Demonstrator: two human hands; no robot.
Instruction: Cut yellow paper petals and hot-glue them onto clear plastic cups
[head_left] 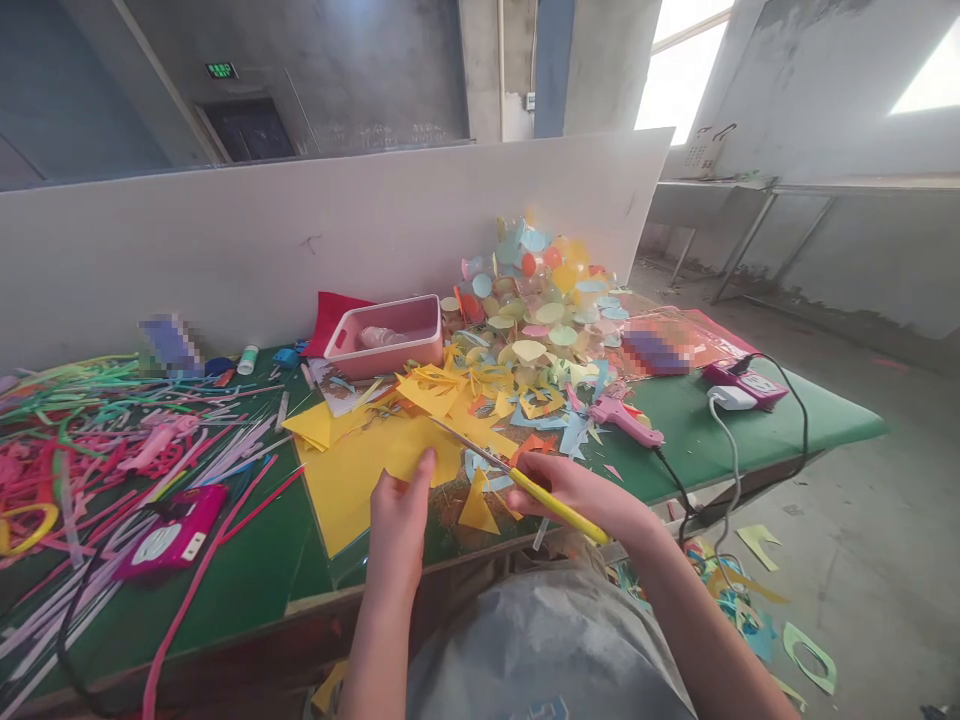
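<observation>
My right hand (574,485) is closed around a pair of scissors with yellow handles (562,508). Their metal blades (472,442) point up and left across a large sheet of yellow paper (352,470). At the near side of that sheet, my left hand (401,505) grips its edge, thumb on top; the other fingers are mostly hidden. Under the scissors lies a pointed yellow paper offcut (478,505). Beyond the hands, more yellow paper pieces (442,388) lie in a loose heap.
A pink bin (386,360) holds a clear bottle. Paper discs and plastic cups (544,300) are piled behind. To the right are a pink glue gun (626,420) and a magenta power strip (750,385). Coloured strips (150,430) cover the left, with another magenta power strip (172,530).
</observation>
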